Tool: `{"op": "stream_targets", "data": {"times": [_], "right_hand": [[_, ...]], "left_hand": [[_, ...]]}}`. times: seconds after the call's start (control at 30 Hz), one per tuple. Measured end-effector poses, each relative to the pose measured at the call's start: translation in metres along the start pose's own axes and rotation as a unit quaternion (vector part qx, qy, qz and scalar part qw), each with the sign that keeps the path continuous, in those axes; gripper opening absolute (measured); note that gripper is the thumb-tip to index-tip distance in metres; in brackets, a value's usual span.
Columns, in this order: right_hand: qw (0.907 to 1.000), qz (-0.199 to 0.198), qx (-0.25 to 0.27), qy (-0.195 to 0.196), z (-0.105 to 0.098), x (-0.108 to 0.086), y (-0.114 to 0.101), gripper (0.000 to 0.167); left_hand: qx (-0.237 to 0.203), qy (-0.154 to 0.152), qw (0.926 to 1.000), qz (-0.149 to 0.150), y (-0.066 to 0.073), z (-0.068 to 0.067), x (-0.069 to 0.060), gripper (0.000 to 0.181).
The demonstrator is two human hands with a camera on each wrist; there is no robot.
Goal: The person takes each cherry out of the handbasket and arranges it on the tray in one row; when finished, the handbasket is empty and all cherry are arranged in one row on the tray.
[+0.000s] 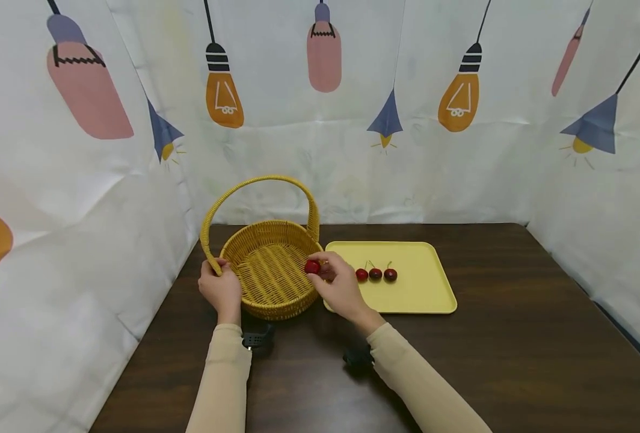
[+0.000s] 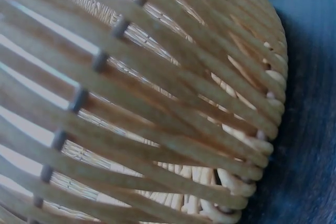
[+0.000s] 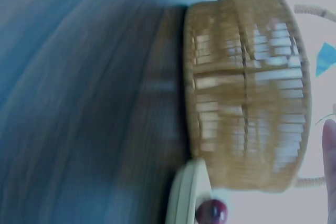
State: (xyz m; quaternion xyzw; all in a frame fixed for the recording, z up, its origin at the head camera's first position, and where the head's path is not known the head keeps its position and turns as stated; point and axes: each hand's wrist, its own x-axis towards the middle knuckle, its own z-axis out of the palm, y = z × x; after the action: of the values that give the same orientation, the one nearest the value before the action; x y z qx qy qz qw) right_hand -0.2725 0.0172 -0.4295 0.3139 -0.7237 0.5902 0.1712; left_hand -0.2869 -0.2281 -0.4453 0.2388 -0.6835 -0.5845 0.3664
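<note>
A yellow wicker basket (image 1: 270,273) with a tall arched handle (image 1: 260,178) stands on the table. At the left foot of that handle, my left hand (image 1: 222,293) grips it. My right hand (image 1: 344,293) pinches a dark red cherry (image 1: 312,266) between thumb and fingers, over the basket's right rim. Three more cherries (image 1: 375,274) with stems lie in a row on the yellow tray (image 1: 417,294). The left wrist view is filled by the woven basket side (image 2: 157,103). In the right wrist view, one fingertip (image 3: 329,150) shows at the edge, and the pinched cherry is out of sight.
The dark wooden table (image 1: 515,337) runs out to the right of the tray. A white curtain (image 1: 309,150) printed with lamps hangs behind and at both sides. Tray and basket stand side by side, nearly touching.
</note>
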Motion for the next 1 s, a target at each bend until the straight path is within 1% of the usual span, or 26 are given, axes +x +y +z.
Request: {"op": "stream_targets", "data": {"times": [0.1,0.2,0.27,0.43,0.53,0.63,0.73,0.83,1.0], "right_hand": [[0.9996,0.023,0.004,0.013,-0.018,-0.003,-0.012,0.033],[0.9985,0.051,-0.007,0.02,-0.037,-0.005,-0.024,0.035],[0.9973,0.067,-0.017,0.026,-0.05,-0.006,-0.024,0.035],[0.9934,0.099,-0.025,0.052,-0.079,-0.012,0.012,0.036],[0.9892,0.124,-0.039,0.067,-0.095,-0.013,0.031,0.037],[0.9821,0.154,-0.074,0.079,-0.112,-0.014,0.039,0.038],[0.9719,0.189,-0.106,0.09,-0.129,-0.015,0.047,0.038],[0.9608,0.227,-0.123,0.102,-0.145,-0.019,0.055,0.038],[0.9432,0.277,-0.153,0.101,-0.163,-0.028,0.069,0.039]], "left_hand": [[0.0,0.001,1.0,0.004,-0.003,0.002,-0.002,0.003],[0.004,0.003,1.0,0.004,-0.004,0.002,-0.002,0.003],[0.009,0.005,0.9999,0.007,-0.003,0.002,-0.001,0.003],[0.011,0.01,0.9998,0.017,0.0,0.002,0.0,0.004],[0.011,0.009,0.9998,0.015,0.0,0.002,0.0,0.004],[0.007,0.009,0.9999,0.009,-0.001,0.001,-0.001,0.004],[0.005,0.009,0.9999,0.007,-0.001,0.001,-0.002,0.003],[0.006,0.009,0.9999,0.008,0.0,0.002,-0.002,0.003],[0.006,0.009,0.9998,0.013,-0.001,0.002,-0.002,0.004]]}}
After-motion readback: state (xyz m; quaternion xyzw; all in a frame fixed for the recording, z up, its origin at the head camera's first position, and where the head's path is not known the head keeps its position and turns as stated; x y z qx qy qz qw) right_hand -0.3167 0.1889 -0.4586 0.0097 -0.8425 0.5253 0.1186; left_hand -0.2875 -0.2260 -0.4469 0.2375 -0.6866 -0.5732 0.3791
